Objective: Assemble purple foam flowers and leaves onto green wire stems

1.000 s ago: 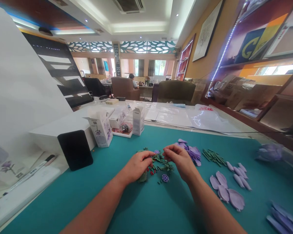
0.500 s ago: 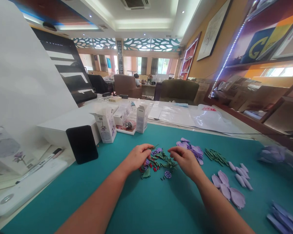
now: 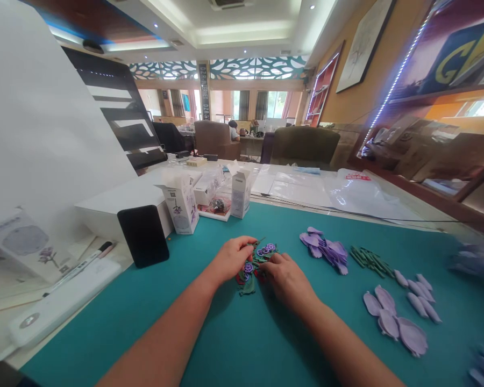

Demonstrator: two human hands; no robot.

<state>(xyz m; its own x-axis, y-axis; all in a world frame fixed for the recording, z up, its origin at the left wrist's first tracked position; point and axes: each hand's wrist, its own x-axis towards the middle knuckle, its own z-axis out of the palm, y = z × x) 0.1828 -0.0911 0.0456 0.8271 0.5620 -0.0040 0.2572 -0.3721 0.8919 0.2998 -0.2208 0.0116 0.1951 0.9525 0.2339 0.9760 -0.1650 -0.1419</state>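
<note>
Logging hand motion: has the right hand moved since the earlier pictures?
Yes: the right hand has moved left, away from the purple petal pile, so a gap now shows between them.

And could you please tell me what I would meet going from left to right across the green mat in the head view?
Black slab → open flower-printed box → left hand → right hand → pile of purple petal-shaped pieces → green sticks → slim lilac pieces.
</note>
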